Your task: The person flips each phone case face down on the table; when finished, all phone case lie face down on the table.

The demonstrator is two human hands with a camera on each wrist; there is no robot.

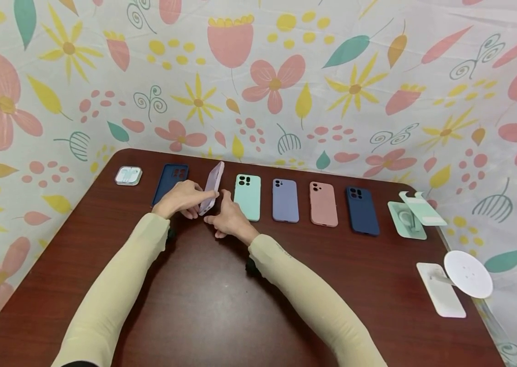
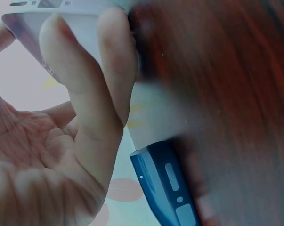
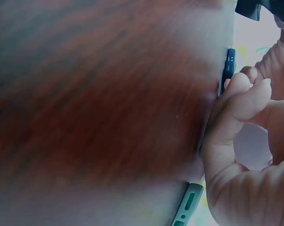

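A pale lilac phone case (image 1: 212, 186) stands tilted up on its edge in the head view. My left hand (image 1: 181, 198) grips it, thumb across its face and fingers lower on the left. In the left wrist view, fingertips overlap the case (image 2: 87, 28) near its end with cutouts. Just right of the case, my right hand (image 1: 232, 216) is low at the table, fingers loosely bent. In the right wrist view a patch of the lilac case (image 3: 252, 146) shows beyond the right hand (image 3: 236, 136). A dark blue case (image 1: 166, 181) lies beside the left hand.
A mint case (image 1: 247, 199), a periwinkle case (image 1: 286, 202), a pink case (image 1: 323, 205) and a navy case (image 1: 362, 211) lie in a row to the right. Mint (image 1: 407, 220) and white (image 1: 441, 290) stands are at the right edge. A small clear box (image 1: 128, 176) sits far left.
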